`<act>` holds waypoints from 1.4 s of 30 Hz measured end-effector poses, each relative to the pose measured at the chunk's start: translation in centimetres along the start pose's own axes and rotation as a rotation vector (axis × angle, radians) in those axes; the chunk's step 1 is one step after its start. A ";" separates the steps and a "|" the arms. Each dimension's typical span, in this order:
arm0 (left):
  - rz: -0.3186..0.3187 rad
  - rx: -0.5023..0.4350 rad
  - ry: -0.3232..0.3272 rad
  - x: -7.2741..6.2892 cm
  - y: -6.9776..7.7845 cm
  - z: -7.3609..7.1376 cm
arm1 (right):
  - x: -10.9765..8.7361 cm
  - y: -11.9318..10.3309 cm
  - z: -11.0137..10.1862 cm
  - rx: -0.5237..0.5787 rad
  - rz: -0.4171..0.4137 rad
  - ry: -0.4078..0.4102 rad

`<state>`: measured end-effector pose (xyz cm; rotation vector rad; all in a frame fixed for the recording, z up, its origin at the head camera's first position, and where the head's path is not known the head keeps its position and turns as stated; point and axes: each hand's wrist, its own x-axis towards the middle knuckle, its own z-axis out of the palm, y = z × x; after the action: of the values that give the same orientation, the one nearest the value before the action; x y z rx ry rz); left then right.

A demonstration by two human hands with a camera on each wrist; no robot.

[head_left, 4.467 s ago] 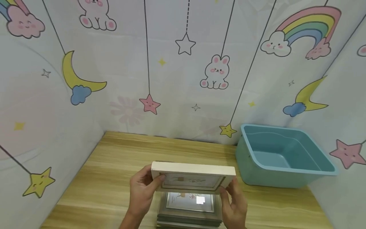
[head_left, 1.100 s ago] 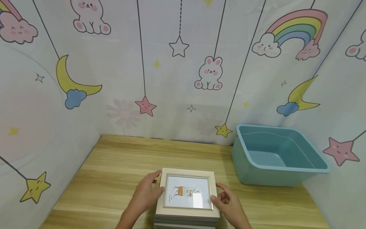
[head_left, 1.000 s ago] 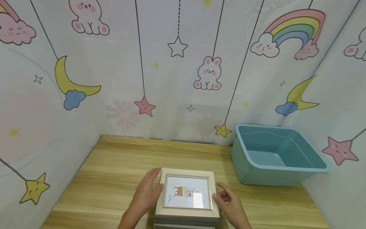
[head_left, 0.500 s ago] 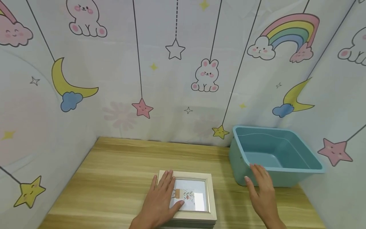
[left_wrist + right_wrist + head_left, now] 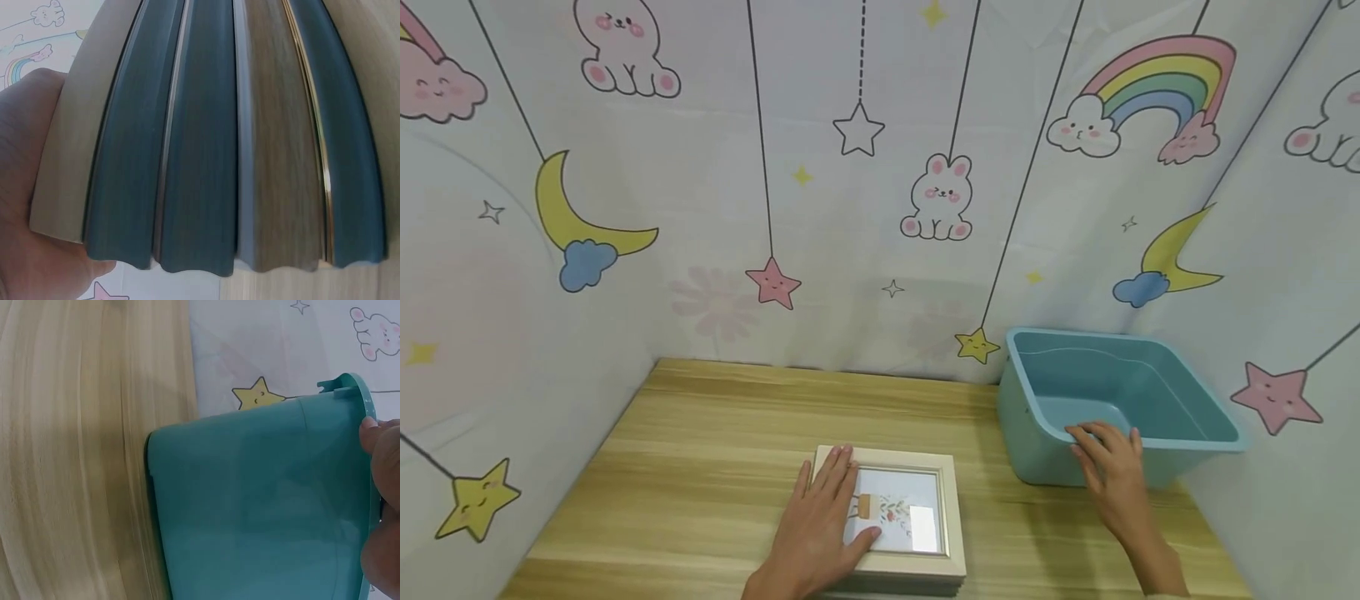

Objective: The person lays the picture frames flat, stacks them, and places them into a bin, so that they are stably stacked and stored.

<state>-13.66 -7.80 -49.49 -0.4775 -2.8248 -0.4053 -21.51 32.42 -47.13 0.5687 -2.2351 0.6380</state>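
Observation:
A cream picture frame (image 5: 953,517) with a plant print lies face up on top of a stack of frames. My left hand (image 5: 816,525) rests flat on its left side, fingers straight, covering part of the picture. In the left wrist view, the stacked frames (image 5: 200,137) show their cream, dark and brown edges, with the left hand (image 5: 31,187) at the cream one. At the right, my right hand (image 5: 1112,475) grips the front rim of a blue-green plastic bin (image 5: 1037,442), fingers hooked over it. The right wrist view shows the bin's wall (image 5: 262,500) and fingers (image 5: 384,456) at its rim.
The wood-grain tabletop (image 5: 737,417) extends left of and behind the stack. A white cloth backdrop (image 5: 850,208) printed with stars, moons and rabbits surrounds it at the back and sides. The bin stands against the back right corner.
The cream frame, earlier held tilted above the stack by both hands, now lies on it. The left hand has moved flat onto it; the right hand has left the stack and taken the bin's rim.

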 end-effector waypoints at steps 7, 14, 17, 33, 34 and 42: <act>0.002 0.005 0.019 -0.1 -0.1 0.1 | 0.9 -2.1 1.8 0.020 -0.026 -0.002; 0.002 -0.011 0.018 0.0 0.0 0.0 | 2.1 -5.8 4.3 0.024 -0.052 -0.049; -0.001 -0.014 0.010 0.0 -0.1 0.0 | 2.5 -7.2 5.6 0.008 -0.067 -0.075; 0.010 -0.006 -0.020 0.1 -0.1 0.4 | 3.0 -7.3 5.2 -0.072 0.023 -0.188; 0.012 -0.003 -0.020 0.1 -0.1 0.4 | 3.1 -6.4 4.5 -0.088 0.049 -0.189; 0.009 -0.003 -0.016 0.1 -0.2 0.2 | 3.1 2.0 -0.8 -0.231 0.241 -0.306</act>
<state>-13.86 -7.93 -49.68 -0.4956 -2.8370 -0.4065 -24.23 33.78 -44.87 0.2973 -2.6476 0.4212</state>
